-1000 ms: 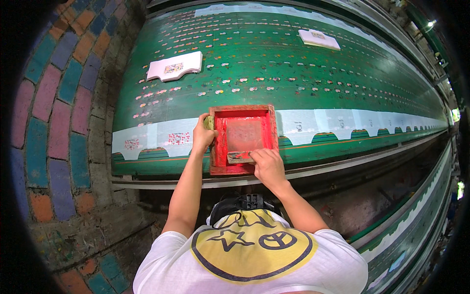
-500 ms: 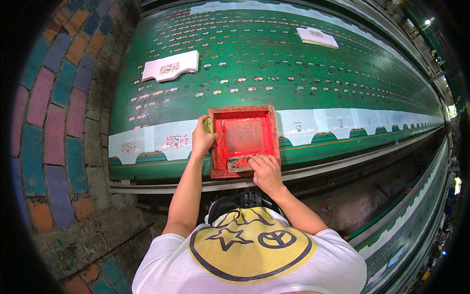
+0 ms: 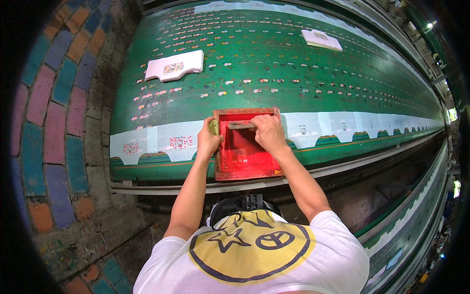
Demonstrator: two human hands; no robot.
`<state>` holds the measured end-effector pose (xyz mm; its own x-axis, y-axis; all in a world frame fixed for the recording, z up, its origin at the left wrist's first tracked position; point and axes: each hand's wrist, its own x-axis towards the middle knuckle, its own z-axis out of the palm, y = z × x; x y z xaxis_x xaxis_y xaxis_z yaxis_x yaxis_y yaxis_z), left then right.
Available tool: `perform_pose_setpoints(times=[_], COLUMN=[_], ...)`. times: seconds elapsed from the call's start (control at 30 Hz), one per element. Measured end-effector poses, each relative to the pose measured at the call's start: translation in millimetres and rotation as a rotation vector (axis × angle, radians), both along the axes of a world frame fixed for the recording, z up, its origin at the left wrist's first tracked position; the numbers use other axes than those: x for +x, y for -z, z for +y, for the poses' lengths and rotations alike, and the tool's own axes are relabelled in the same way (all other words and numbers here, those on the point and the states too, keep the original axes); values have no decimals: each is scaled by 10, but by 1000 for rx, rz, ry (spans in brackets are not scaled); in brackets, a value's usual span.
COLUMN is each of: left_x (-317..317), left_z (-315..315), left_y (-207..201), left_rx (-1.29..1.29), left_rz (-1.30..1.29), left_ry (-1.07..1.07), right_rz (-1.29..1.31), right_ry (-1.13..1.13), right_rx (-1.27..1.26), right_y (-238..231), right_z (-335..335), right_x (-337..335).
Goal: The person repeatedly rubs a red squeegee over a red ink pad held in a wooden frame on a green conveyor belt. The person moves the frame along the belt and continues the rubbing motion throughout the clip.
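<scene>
A wooden screen-printing frame (image 3: 246,174), stained red, lies over the row of white fabric pieces at the table's near edge. My left hand (image 3: 209,139) is wrapped round its left side. Inside the frame, at its far end, my right hand (image 3: 269,133) grips a squeegee (image 3: 241,126). Wet red ink (image 3: 240,158) coats the near part of the mesh. Left of the frame, a fabric piece (image 3: 180,142) carries a dark figure amid red dots. Fabric under the frame is hidden.
The long green table (image 3: 166,105) is dotted with small marks. On it lie a stack of white printed pieces (image 3: 175,66) and another stack (image 3: 322,40) farther right. More fabric pieces (image 3: 344,126) run rightward along the near edge. Colored paving (image 3: 50,108) borders the left.
My right hand has pushed the squeegee from the near end of the frame to the far end. My left hand stays on the frame's left side.
</scene>
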<state>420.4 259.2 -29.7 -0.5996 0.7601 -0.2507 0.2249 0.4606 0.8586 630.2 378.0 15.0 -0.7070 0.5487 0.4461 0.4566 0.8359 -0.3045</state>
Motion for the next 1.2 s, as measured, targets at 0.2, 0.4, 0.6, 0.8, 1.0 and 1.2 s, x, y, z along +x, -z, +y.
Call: perform_pose_setpoints(times=[0.2,0.4,0.6,0.8,1.0,1.2], left_x=[-8,48,82,703,1632,2030], left_z=[7,2,30,393,927,1205], left_y=[66,-79,-36,-180,-110,18], left_rx=[18,-58,86,138,197,80], left_rz=[54,53,7,22,-6,14], left_ry=[22,0,-11,-22,-25,-17], right_rz=[-111,-134,-68,-97,-109,-104], right_ry=[30,18,-1,26,68,51], right_rx=[-41,-71,-72,-75,-59,-110], right_y=[171,168,137,-84,-106,-1], right_z=[68,-904,-988,-578,-48,225], right_x=[-20,470,639,1172,2050,2494])
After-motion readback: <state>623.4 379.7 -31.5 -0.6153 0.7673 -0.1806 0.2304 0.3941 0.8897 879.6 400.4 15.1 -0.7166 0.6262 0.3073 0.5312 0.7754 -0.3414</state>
